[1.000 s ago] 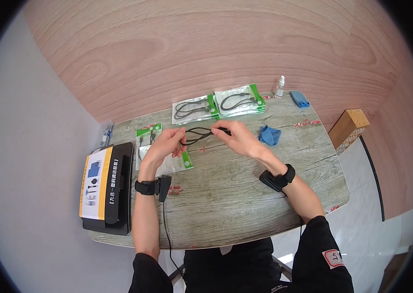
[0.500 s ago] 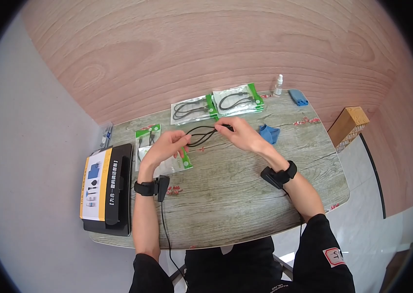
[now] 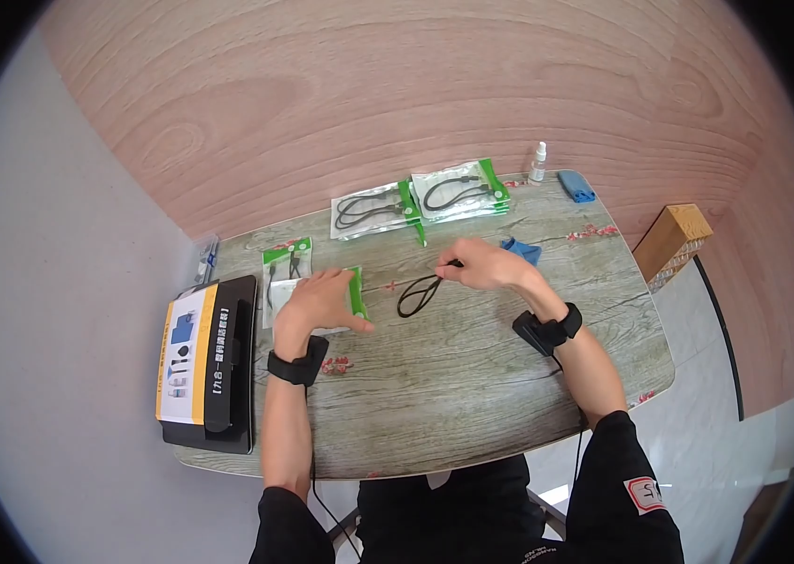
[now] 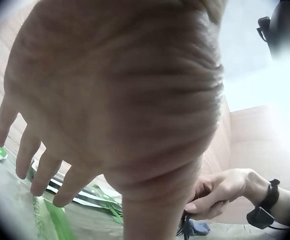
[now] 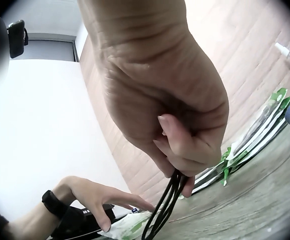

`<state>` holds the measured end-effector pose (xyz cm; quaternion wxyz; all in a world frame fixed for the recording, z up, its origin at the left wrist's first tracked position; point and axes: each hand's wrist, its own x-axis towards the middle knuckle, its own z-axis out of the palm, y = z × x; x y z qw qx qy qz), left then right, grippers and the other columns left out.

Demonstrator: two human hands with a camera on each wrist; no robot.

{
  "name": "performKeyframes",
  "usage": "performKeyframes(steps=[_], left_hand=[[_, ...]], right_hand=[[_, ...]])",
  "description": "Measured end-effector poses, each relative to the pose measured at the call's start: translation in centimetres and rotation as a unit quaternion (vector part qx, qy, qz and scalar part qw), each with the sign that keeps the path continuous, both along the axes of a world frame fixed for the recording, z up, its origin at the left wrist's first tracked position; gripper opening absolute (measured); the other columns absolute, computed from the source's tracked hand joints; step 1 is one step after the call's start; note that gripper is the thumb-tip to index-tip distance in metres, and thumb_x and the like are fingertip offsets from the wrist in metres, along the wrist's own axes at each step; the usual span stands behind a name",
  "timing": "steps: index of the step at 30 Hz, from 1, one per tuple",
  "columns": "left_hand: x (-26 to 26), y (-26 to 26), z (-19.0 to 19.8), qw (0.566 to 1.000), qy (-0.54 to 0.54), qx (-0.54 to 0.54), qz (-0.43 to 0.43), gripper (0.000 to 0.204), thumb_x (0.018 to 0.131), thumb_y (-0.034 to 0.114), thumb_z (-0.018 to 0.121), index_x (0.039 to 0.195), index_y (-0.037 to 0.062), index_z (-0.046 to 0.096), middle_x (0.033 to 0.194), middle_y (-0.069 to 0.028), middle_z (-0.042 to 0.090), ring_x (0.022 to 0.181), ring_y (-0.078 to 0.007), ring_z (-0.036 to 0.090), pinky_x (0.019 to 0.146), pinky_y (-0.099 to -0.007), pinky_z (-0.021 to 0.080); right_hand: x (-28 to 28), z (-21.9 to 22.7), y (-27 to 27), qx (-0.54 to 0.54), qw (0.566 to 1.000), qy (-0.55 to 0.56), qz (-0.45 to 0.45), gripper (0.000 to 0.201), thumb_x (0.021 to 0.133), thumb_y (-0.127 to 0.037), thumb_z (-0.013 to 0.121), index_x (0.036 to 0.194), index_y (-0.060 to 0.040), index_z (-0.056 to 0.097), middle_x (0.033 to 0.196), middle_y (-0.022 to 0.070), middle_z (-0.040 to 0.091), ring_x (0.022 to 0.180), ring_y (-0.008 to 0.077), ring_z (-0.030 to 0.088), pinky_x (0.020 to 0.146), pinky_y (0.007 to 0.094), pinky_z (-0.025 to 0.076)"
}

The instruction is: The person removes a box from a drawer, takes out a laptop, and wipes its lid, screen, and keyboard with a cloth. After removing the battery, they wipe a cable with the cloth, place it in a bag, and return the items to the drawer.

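My right hand (image 3: pixel 483 263) grips one end of a black looped cable (image 5: pixel 167 205) with curled fingers. The loop hangs down and to the left over the table in the head view. On the left, my left hand (image 3: pixel 320 299) is spread, palm down, over a clear plastic bag with a green edge (image 3: pixel 357 293), partly hiding it. In the left wrist view its fingers (image 4: pixel 47 172) are apart and hold nothing. Just behind it lies another green-topped bag (image 3: pixel 286 258) with a dark cable inside.
Stacked packets of bagged cables (image 3: pixel 461 195) lie at the back of the wood-grain table (image 3: pixel 472 395). A spray bottle (image 3: pixel 538 164) and a folded blue cloth (image 3: pixel 576 186) are at the back right. A crumpled blue cloth (image 3: pixel 521 251) sits behind my right wrist. A black box (image 3: pixel 228 367) stands at the left edge.
My left hand has let go of the cable and spread flat over the bag. My right hand has moved slightly right and lower, with the cable loop now hanging from it.
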<state>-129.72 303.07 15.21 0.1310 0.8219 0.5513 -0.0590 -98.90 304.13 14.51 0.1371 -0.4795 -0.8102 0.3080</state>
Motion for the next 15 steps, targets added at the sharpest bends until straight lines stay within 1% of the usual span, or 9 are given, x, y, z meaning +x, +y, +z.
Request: performKeyframes(steps=[3,5,8,11,15], left_hand=[[0.8,0.1,-0.3,1.0,0.009,-0.026,0.004,0.114,0.057,0.057,0.09,0.148,0.0041,0.047,0.151,-0.0187,0.047,0.143,-0.0361,0.04,0.116,-0.0516,0.032],[0.9,0.4,-0.9,1.0,0.008,-0.029,0.01,0.116,0.055,0.057,0.09,0.149,0.0051,0.046,0.153,-0.0198,0.045,0.144,-0.0359,0.038,0.117,-0.0527,0.03],[0.3,0.4,-1.2,1.0,-0.004,0.004,0.016,0.117,0.055,0.058,0.09,0.149,0.005,0.045,0.154,-0.0219,0.042,0.146,-0.0358,0.036,0.119,-0.0528,0.028],[-0.6,0.1,0.0,0.999,0.038,0.025,0.025,0.122,0.058,0.059,0.089,0.152,0.0014,0.039,0.154,-0.0221,0.043,0.146,-0.0346,0.037,0.119,-0.0461,0.031],[-1.2,0.2,-0.2,0.999,0.033,0.009,0.025,0.121,0.056,0.056,0.091,0.153,0.0051,0.039,0.153,-0.021,0.044,0.145,-0.0348,0.038,0.118,-0.047,0.031]], right_hand=[[-0.2,0.5,-0.1,-0.021,0.999,-0.028,-0.005,0.033,0.099,-0.029,0.062,0.111,0.0,0.072,0.102,0.0256,0.073,0.1,0.0408,0.069,0.086,0.0454,0.053],[-0.1,0.5,-0.1,-0.023,0.999,-0.032,-0.007,0.034,0.099,-0.03,0.062,0.112,-0.0003,0.072,0.104,0.0262,0.072,0.101,0.0411,0.069,0.088,0.045,0.053],[0.0,0.3,0.1,-0.022,0.999,-0.034,-0.001,0.035,0.099,-0.03,0.062,0.114,-0.0004,0.072,0.106,0.0269,0.072,0.103,0.0413,0.068,0.089,0.0449,0.053],[0.1,0.3,0.0,-0.023,0.999,-0.035,-0.003,0.036,0.099,-0.031,0.062,0.115,-0.0001,0.071,0.107,0.027,0.072,0.104,0.0414,0.068,0.09,0.0451,0.053],[0.0,0.4,0.1,-0.029,0.999,-0.043,-0.001,0.038,0.1,-0.032,0.061,0.117,0.0002,0.071,0.108,0.027,0.071,0.105,0.0415,0.067,0.09,0.0456,0.053]])
